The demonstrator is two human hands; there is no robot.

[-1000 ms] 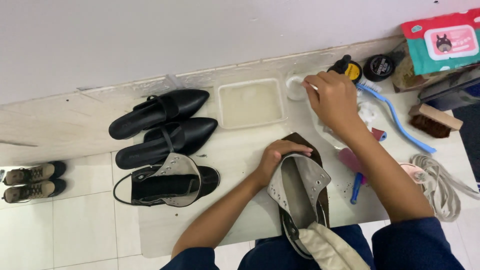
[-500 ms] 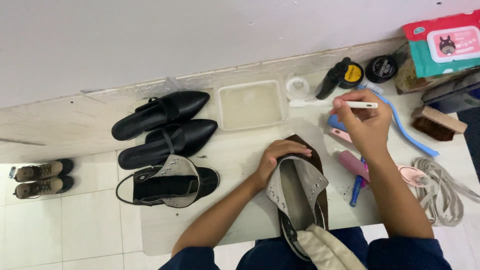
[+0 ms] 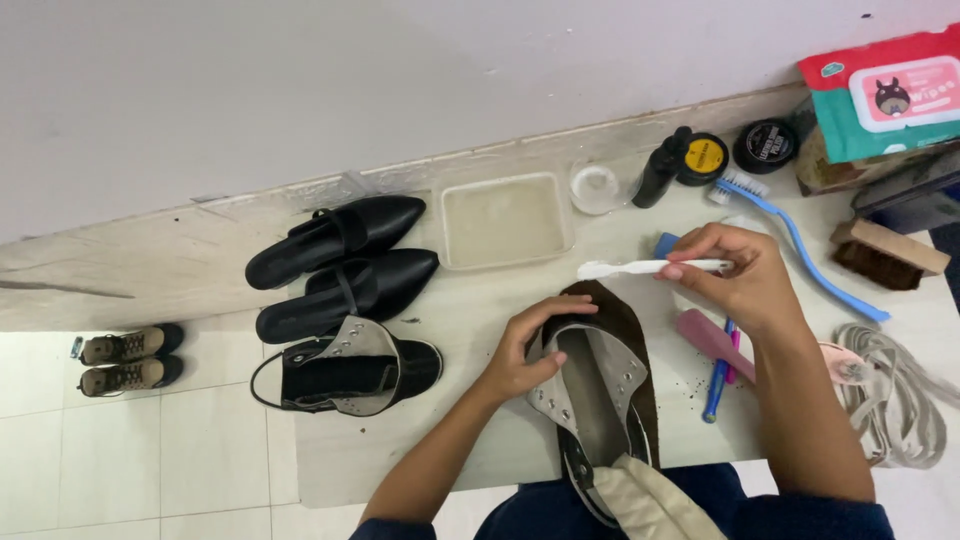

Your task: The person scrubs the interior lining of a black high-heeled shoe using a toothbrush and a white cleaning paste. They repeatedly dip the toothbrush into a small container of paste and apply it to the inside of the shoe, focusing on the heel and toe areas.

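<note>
L hand [image 3: 520, 350] grips brown-and-grey studded slingback shoe [image 3: 600, 385]; R hand [image 3: 735, 275] pinches white toothbrush [image 3: 640, 268] just above it.

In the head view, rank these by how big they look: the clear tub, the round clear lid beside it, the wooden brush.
1. Clear tub, clearly largest.
2. Wooden brush, partly cut by clutter.
3. Round clear lid, smallest.
All lie at similar depth, so the order seems safe.

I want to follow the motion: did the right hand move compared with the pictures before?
Yes. The right hand, holding a white brush, came back from the round containers by the wall toward the person, and now hovers nearer the brown shoe than the clear tray.
</note>
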